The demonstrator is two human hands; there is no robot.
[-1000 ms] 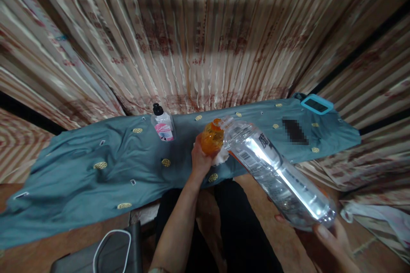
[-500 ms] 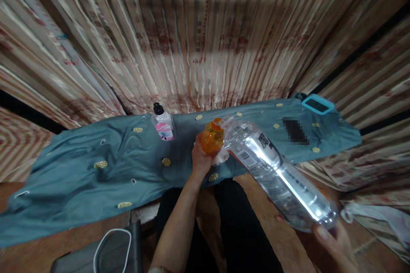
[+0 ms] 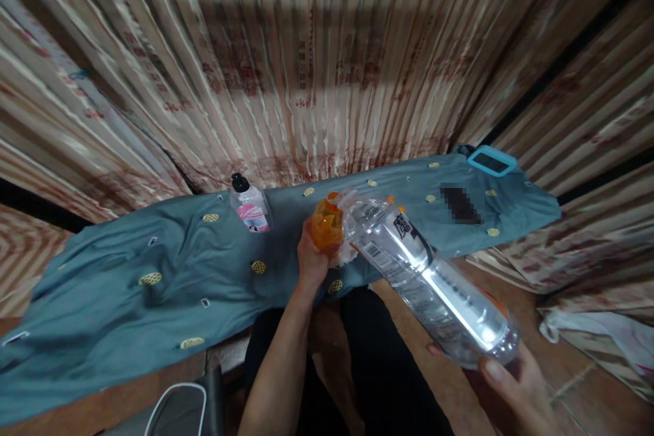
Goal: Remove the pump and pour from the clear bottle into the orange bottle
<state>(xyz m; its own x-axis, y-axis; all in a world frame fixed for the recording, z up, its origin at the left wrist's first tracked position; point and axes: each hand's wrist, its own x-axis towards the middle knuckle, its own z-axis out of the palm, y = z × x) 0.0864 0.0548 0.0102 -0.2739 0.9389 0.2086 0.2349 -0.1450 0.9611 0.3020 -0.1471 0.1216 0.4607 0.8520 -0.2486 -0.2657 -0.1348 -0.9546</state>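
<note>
My left hand [image 3: 310, 260] is closed round a small orange bottle [image 3: 327, 225] that stands over the blue-green cloth [image 3: 153, 286], with a white tissue [image 3: 341, 256] under it. My right hand [image 3: 511, 392] grips the base of a large clear plastic water bottle [image 3: 429, 279]. The big bottle is tilted, and its mouth meets the top of the orange bottle.
A small clear bottle with a black cap and pink label [image 3: 248, 204] stands on the cloth to the left. A light-blue-framed device [image 3: 491, 161] lies at the cloth's far right end. Striped curtains hang behind. A dark bag with a white cord [image 3: 178, 409] sits at lower left.
Both hands and bottles keep their pose. The whole scene has slid slightly left and the far wall up in the picture, as my head turned.
</note>
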